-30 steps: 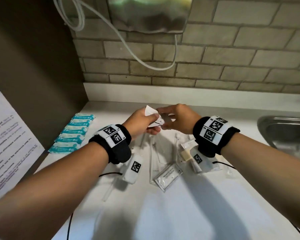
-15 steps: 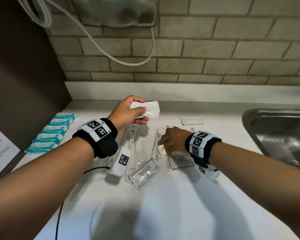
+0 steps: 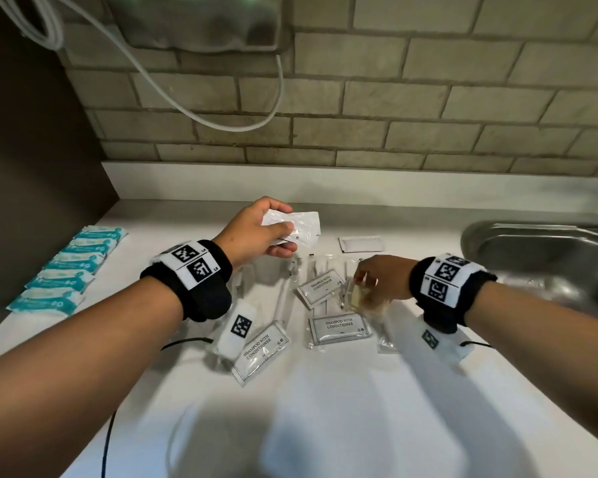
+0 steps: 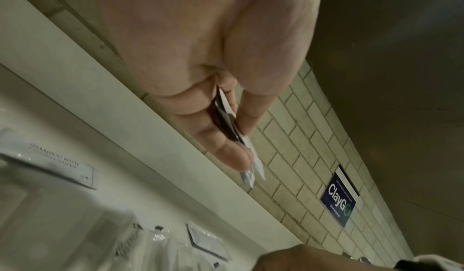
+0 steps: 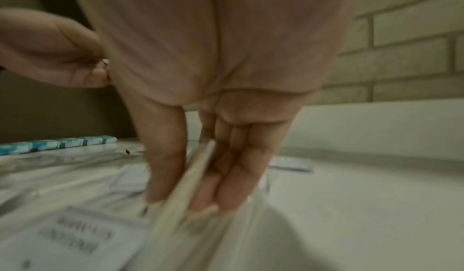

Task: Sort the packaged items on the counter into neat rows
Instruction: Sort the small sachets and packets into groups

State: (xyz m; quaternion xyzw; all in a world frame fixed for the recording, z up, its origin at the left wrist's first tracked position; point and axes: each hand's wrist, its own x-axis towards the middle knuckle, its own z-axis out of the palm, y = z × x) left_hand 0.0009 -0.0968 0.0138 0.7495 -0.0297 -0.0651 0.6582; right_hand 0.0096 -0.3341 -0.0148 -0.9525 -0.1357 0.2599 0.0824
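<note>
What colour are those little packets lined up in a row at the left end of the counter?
The row of packets is teal and white, clearest in the head view.

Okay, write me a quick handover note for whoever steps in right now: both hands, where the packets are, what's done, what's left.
Left hand holds white sachets above the counter.
Right hand pinches a clear packet with something yellowish.
Done: teal packets rowed at left; one white sachet set at the back.
Left: three shampoo sachets and clear-wrapped items still jumbled mid-counter.
</note>
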